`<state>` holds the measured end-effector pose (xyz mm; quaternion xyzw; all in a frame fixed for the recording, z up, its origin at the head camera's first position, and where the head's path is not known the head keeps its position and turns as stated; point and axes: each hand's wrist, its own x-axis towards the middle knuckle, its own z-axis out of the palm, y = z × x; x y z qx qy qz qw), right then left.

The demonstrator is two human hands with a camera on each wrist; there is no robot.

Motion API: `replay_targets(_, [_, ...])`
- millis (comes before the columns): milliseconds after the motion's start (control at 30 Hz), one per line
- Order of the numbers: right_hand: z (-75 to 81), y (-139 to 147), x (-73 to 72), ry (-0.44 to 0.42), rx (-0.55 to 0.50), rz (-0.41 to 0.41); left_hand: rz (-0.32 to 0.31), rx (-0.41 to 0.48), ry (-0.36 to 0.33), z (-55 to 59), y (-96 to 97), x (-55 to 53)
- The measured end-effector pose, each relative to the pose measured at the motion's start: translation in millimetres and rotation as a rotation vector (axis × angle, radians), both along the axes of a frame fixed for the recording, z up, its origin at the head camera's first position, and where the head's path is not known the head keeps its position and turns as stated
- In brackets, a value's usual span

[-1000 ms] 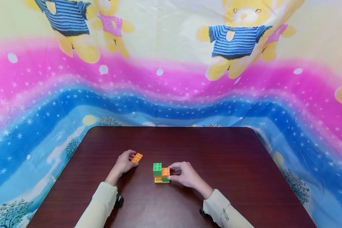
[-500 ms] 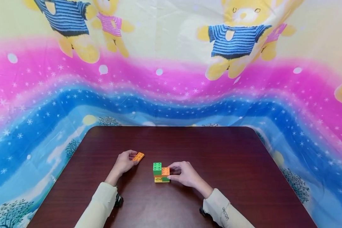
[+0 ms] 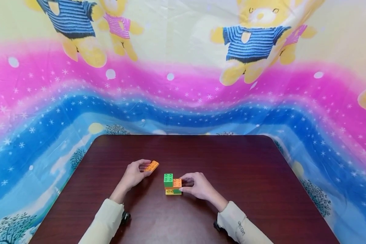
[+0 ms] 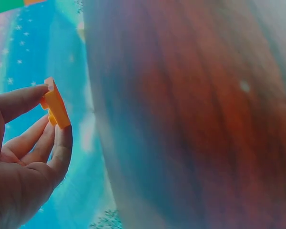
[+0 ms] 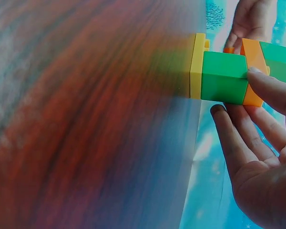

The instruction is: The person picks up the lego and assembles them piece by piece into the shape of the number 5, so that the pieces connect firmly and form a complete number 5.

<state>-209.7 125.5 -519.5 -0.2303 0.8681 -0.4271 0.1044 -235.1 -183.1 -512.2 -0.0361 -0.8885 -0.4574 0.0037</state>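
Note:
Between thumb and fingers, my left hand pinches a flat orange toy brick with studs, held tilted above the table. The left wrist view shows that same orange brick edge-on, gripped at its two ends. A small stack of bricks stands on the table: a yellow plate at the bottom, a green block on it, an orange plate over that, and another green block on top at the left. From the right side, my right hand holds the stack with thumb and fingers at the orange plate.
A dark reddish-brown table with rounded far corners lies under both hands. Behind it hangs a colourful curtain printed with bears and snowflakes.
My left hand has lifted the orange brick off the table, tilting it and bringing it slightly right toward the stack. The right hand and the stack have hardly moved.

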Motion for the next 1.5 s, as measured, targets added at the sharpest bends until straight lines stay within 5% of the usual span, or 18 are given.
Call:
replay_targets(533, [-1.8, 1, -1.7, 0.009, 0.004, 0.011, -0.216, 0.078, 0.098, 45.3, 27.2, 28.3])
replay_targets(1033, [0.3, 1, -1.3, 0.006, -0.003, 0.016, -0.389, 0.067, 0.144, 56.0, 42.5, 40.0])
replay_targets(1500, [-1.3, 0, -2.0, 0.029, -0.002, 0.018, -0.418, 0.025, 0.122, 56.9, 46.0, 45.5])
